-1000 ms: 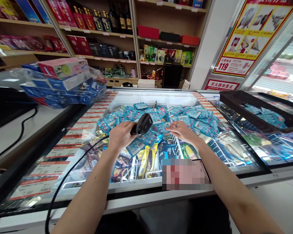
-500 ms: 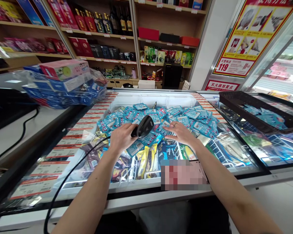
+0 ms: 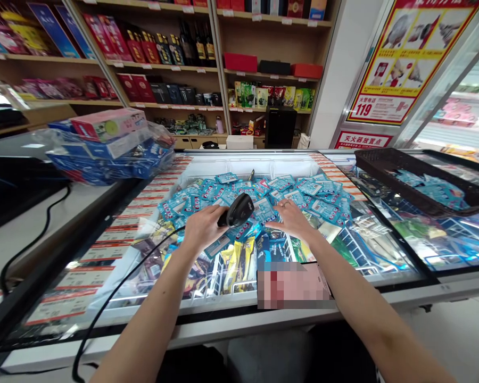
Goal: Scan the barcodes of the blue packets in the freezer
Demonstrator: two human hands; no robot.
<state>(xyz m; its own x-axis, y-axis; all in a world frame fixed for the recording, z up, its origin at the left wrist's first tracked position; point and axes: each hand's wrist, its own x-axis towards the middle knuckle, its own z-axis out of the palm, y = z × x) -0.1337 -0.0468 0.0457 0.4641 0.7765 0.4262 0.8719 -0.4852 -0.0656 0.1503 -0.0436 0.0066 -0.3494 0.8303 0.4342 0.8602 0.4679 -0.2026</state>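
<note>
My left hand is wrapped round the handle of a black barcode scanner. Its head points right, over the blue packets, and its cable runs down past my left forearm. My right hand is open, fingers apart, reaching over the blue packets; whether a fingertip touches one I cannot tell. The packets lie spread in many overlapping layers on the glass top of a chest freezer. Yellow ice cream wrappers show through the glass, below the scanner.
A blurred pink flat object lies at the freezer's front edge. On the right stands a dark brown basket with more blue packets. Boxes in clear plastic sit at the left. Stocked shelves stand behind.
The camera view has tilted slightly upward. My right hand has shifted slightly left over the packets. The scanner stays in my left hand, tilted a little differently.
</note>
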